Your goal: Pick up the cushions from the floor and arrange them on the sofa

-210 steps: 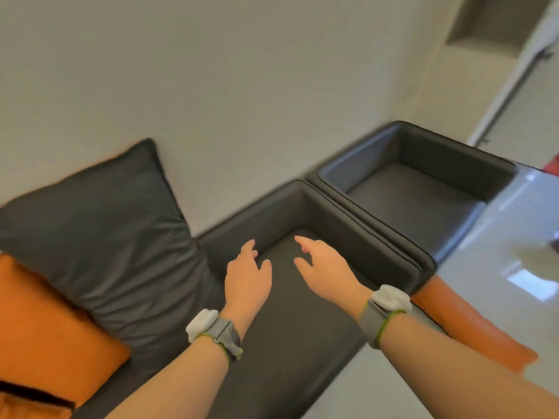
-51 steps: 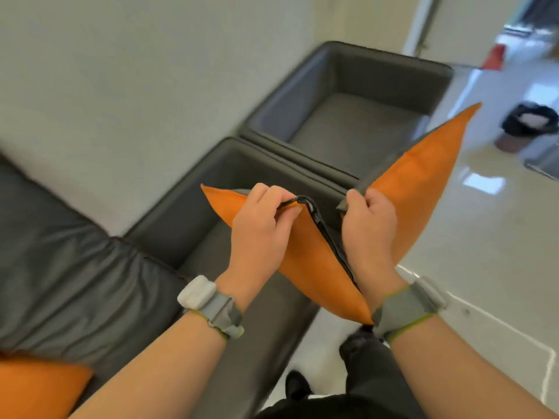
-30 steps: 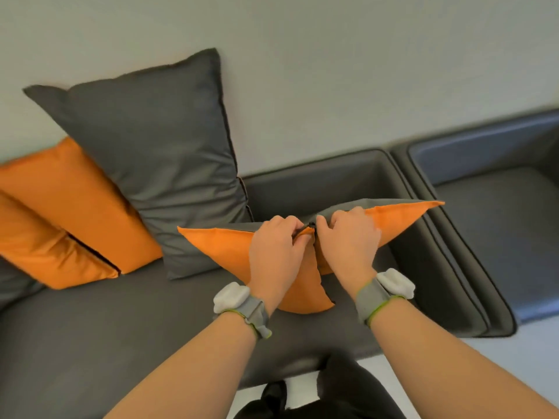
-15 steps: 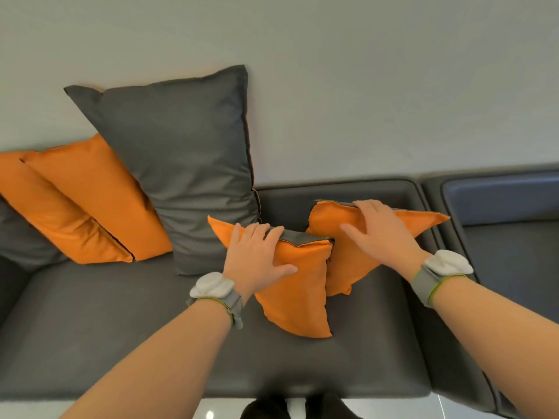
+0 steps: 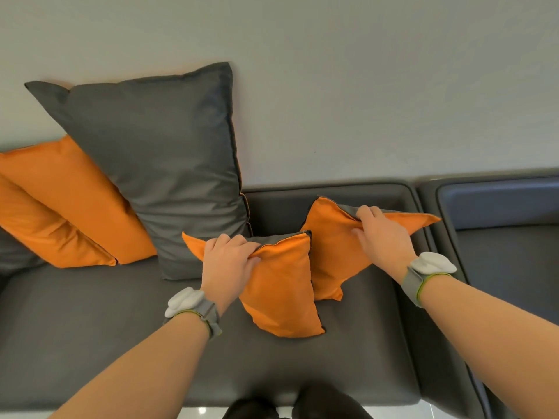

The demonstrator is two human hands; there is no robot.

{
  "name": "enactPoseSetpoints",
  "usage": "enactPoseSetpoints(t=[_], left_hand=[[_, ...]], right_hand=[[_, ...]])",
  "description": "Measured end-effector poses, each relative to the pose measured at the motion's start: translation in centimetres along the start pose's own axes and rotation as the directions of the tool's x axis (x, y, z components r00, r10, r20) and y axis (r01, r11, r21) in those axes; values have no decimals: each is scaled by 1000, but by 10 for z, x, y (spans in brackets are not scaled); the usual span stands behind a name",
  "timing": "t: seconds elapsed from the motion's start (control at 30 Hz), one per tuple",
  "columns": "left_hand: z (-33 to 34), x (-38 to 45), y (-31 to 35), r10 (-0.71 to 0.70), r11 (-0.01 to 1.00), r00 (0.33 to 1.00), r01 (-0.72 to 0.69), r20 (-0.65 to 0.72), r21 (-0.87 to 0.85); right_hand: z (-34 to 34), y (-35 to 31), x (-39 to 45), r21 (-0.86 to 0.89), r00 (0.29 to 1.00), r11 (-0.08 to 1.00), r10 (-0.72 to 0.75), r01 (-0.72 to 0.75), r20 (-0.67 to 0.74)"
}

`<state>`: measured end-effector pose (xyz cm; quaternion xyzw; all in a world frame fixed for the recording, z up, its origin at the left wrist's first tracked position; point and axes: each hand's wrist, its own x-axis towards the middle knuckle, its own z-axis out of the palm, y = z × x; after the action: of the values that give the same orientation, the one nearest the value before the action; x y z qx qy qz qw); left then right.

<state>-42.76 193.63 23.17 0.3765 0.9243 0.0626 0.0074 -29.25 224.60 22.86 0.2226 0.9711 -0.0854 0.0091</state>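
Two small orange cushions with grey backs stand side by side on the dark grey sofa seat [image 5: 90, 334]. My left hand [image 5: 225, 266] pinches the top edge of the nearer left orange cushion [image 5: 281, 294]. My right hand [image 5: 382, 237] grips the top of the right orange cushion [image 5: 329, 255], which leans toward the sofa's low backrest. A large grey cushion [image 5: 157, 158] leans on the wall to their left, touching the left small cushion's corner.
Two more orange cushions [image 5: 60, 204] lean at the far left beside the grey one. A second grey seat [image 5: 508, 261] adjoins on the right. Pale wall [image 5: 332, 86] rises behind. My dark shoes [image 5: 302, 403] and shiny floor show at the bottom edge.
The two orange cushions have been set down on the seat and spread apart. My hands shifted from resting on them to pinching their top edges; the view moved closer.
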Motion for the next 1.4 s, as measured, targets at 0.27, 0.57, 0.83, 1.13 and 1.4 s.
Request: enactPoseSetpoints(t=[0.27,0.57,0.83,1.13,1.4], left_hand=[[-27,94,2,80,980,990,-100,-117,-172],[-26,215,17,98,986,995,-99,-17,-130],[-11,298,34,288,957,958,-288,9,20],[28,307,43,-28,998,999,30,-23,54],[25,265,36,-55,998,996,56,-66,13]], right_hand=[[-59,36,35,45,966,996,-64,78,-252],[-103,73,62,-41,950,995,-97,89,-297],[-106,89,145,-81,943,994,-96,74,-318],[-20,84,193,130,963,980,118,-153,244],[-27,47,164,62,992,998,-26,19,121]])
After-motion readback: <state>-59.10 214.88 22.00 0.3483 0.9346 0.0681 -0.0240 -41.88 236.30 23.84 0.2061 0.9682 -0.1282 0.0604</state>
